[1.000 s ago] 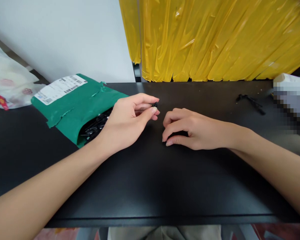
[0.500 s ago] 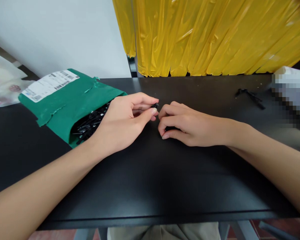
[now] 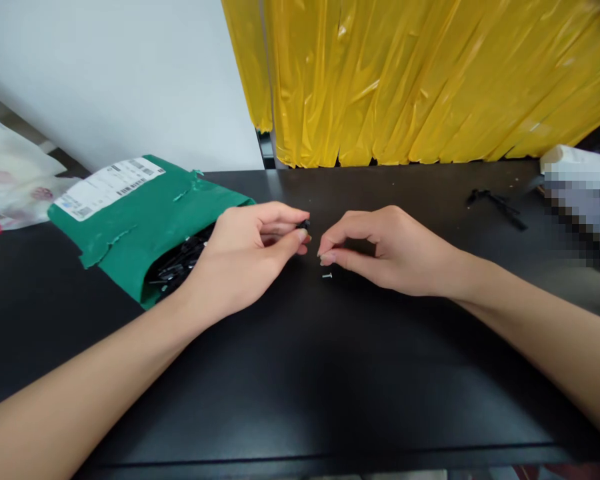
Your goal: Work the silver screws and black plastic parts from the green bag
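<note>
- Clearly, the left hand had a firm pinch: a small black part sat gripped between its thumb and fingertips, over the middle of the black table, and only the end of it peeped out.
- Facing it, just across a narrow gap, was the right hand, with the tips of thumb and forefinger meeting; whether they had anything tiny between them, I couldn't tell.
- Just beside those fingertips, on the person's side, a silvery screw lay flat on the tabletop.
- By the left wrist rested a green mailing bag, its mouth gaping to show a jumble of black pieces; hand and wrist hid part of the opening. A white label with barcodes was stuck on top, and the plastic was torn in places.
- Well over to the right, a dark branching piece lay near a white-topped object too blurred for me to name.
- Behind the table hung yellow plastic sheeting next to a pale panel, and at the far left was a whitish plastic bag.
</note>
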`<action>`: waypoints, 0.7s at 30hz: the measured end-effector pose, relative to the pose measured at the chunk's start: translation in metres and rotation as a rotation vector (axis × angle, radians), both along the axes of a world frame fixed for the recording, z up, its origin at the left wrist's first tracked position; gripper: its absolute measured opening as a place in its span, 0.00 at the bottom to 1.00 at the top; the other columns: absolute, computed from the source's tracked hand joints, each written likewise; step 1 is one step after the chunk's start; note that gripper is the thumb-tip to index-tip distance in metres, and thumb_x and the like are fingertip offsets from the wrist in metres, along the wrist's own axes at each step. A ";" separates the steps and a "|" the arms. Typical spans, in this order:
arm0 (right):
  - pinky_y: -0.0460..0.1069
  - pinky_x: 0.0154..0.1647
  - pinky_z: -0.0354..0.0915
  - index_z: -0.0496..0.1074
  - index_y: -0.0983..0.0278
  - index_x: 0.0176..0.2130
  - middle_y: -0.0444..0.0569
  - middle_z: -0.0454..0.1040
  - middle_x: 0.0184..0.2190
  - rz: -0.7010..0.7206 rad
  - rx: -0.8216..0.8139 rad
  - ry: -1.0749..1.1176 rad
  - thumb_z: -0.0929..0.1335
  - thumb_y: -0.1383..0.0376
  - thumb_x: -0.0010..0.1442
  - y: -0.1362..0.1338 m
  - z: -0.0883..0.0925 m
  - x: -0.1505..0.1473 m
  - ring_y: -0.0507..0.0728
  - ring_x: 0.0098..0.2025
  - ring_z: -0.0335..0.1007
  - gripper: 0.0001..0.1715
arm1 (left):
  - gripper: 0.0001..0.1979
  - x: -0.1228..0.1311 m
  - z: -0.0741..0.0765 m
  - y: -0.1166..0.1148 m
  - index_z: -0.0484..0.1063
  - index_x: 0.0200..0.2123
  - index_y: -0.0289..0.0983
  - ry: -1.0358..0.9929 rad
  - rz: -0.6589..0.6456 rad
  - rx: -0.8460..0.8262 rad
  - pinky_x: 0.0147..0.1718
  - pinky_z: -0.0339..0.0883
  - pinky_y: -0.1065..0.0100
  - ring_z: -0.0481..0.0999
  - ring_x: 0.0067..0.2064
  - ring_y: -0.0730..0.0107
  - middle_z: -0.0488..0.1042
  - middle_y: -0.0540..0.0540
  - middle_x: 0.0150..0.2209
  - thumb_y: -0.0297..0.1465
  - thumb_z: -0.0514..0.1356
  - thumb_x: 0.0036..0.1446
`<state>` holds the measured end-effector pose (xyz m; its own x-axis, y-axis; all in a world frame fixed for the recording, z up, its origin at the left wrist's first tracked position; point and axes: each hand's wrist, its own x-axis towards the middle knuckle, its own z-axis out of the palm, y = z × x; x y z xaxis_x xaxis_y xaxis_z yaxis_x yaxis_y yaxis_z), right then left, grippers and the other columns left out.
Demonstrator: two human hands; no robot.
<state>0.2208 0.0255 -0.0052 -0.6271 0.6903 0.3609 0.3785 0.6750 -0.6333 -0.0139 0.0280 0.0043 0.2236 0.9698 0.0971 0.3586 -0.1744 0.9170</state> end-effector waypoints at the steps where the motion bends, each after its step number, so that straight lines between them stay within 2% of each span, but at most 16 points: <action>1: 0.49 0.41 0.73 0.84 0.62 0.44 0.45 0.87 0.38 -0.012 -0.007 0.029 0.72 0.69 0.71 0.000 0.000 0.000 0.54 0.39 0.82 0.08 | 0.10 0.000 0.001 0.000 0.86 0.47 0.38 0.002 -0.002 -0.023 0.46 0.87 0.64 0.92 0.40 0.59 0.90 0.47 0.38 0.25 0.70 0.62; 5: 0.50 0.47 0.76 0.87 0.59 0.46 0.47 0.88 0.41 -0.026 -0.058 0.126 0.74 0.65 0.71 -0.002 0.001 0.002 0.55 0.43 0.83 0.08 | 0.10 -0.001 0.001 -0.002 0.86 0.48 0.39 -0.012 -0.041 -0.085 0.51 0.87 0.63 0.92 0.43 0.59 0.91 0.48 0.40 0.27 0.70 0.64; 8: 0.50 0.47 0.76 0.88 0.58 0.47 0.47 0.88 0.41 -0.045 -0.107 0.166 0.74 0.65 0.72 -0.003 0.000 0.002 0.55 0.44 0.83 0.09 | 0.11 -0.002 -0.001 -0.001 0.85 0.51 0.38 -0.027 -0.080 -0.112 0.52 0.86 0.65 0.92 0.45 0.61 0.91 0.47 0.43 0.28 0.70 0.65; 11: 0.51 0.44 0.76 0.89 0.58 0.45 0.48 0.87 0.40 -0.145 -0.095 0.192 0.75 0.64 0.72 -0.002 -0.003 -0.002 0.55 0.41 0.82 0.08 | 0.15 -0.002 0.000 -0.001 0.82 0.55 0.39 -0.020 -0.089 -0.136 0.50 0.85 0.63 0.92 0.44 0.61 0.91 0.48 0.40 0.30 0.71 0.65; 16: 0.46 0.30 0.71 0.90 0.57 0.42 0.48 0.80 0.42 -0.232 -0.132 0.356 0.77 0.64 0.67 -0.002 -0.012 -0.012 0.51 0.34 0.75 0.06 | 0.25 -0.002 0.001 -0.003 0.75 0.63 0.42 -0.059 -0.101 -0.177 0.44 0.83 0.63 0.92 0.42 0.59 0.90 0.49 0.35 0.33 0.73 0.64; 18: 0.46 0.30 0.73 0.90 0.57 0.41 0.48 0.78 0.42 -0.228 -0.185 0.406 0.78 0.65 0.65 -0.003 -0.014 -0.016 0.50 0.34 0.76 0.06 | 0.26 -0.001 0.000 -0.006 0.74 0.63 0.42 -0.080 -0.119 -0.178 0.43 0.83 0.64 0.92 0.42 0.59 0.90 0.49 0.35 0.33 0.73 0.64; 21: 0.47 0.35 0.79 0.90 0.58 0.40 0.47 0.80 0.42 -0.175 -0.291 0.496 0.79 0.65 0.64 -0.004 -0.014 -0.018 0.51 0.35 0.81 0.05 | 0.25 0.000 -0.001 -0.010 0.74 0.63 0.42 -0.095 -0.143 -0.157 0.43 0.83 0.66 0.92 0.41 0.61 0.89 0.50 0.35 0.32 0.73 0.65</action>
